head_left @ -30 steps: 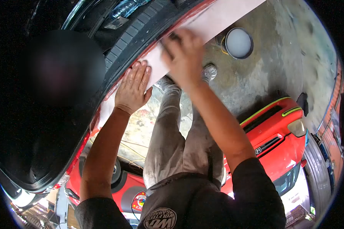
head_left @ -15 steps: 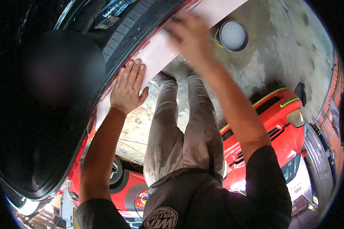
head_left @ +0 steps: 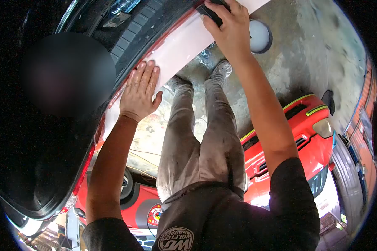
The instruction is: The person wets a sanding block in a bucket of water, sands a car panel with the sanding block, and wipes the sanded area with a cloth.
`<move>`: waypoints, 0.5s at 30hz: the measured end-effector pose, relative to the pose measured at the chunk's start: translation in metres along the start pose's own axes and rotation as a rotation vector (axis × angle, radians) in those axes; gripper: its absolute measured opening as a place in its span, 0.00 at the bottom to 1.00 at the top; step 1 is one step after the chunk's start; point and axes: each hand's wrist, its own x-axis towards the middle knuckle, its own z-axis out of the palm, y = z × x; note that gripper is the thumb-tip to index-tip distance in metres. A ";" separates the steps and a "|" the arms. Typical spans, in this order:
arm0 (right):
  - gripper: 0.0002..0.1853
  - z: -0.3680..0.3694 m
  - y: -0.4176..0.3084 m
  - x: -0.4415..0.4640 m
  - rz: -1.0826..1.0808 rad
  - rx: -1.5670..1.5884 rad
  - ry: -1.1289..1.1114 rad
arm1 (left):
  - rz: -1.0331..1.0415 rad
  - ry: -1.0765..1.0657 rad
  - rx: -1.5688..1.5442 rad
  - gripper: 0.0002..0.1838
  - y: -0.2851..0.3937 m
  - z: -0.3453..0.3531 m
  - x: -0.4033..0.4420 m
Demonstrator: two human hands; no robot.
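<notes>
A pale pinkish-white car bumper panel (head_left: 182,44) with a red upper edge runs diagonally across the view, below a black car trunk sill (head_left: 134,35). My left hand (head_left: 138,94) lies flat on this panel, fingers stretched out and thumb apart, holding nothing. Farther along the panel, my right hand (head_left: 234,35) is closed around a black sanding block (head_left: 212,13). The block rests against the panel close to its red edge, and its underside is hidden.
A bucket of whitish liquid (head_left: 260,37) stands on the wet concrete floor (head_left: 297,54) beyond my right hand. A red bumper with yellow trim (head_left: 305,121) lies to the right. Behind my legs is a red vehicle (head_left: 142,205), with thin cables on the floor nearby.
My right hand, blurred by motion before, has moved right and up along the panel with the sanding block. My left hand stays almost where it was.
</notes>
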 end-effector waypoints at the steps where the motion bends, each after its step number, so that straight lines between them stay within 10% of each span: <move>1: 0.20 0.003 0.000 -0.001 -0.014 -0.018 0.021 | -0.001 0.005 0.005 0.46 -0.002 0.000 0.003; 5: 0.16 0.026 -0.024 -0.033 0.178 0.009 0.033 | -0.007 -0.004 -0.007 0.45 0.002 -0.003 -0.002; 10: 0.18 0.043 -0.079 -0.073 -0.092 0.041 -0.218 | 0.016 0.090 -0.033 0.40 0.000 0.000 -0.001; 15: 0.18 0.032 -0.031 -0.043 0.078 -0.056 0.031 | 0.026 0.105 -0.081 0.37 -0.001 -0.004 0.000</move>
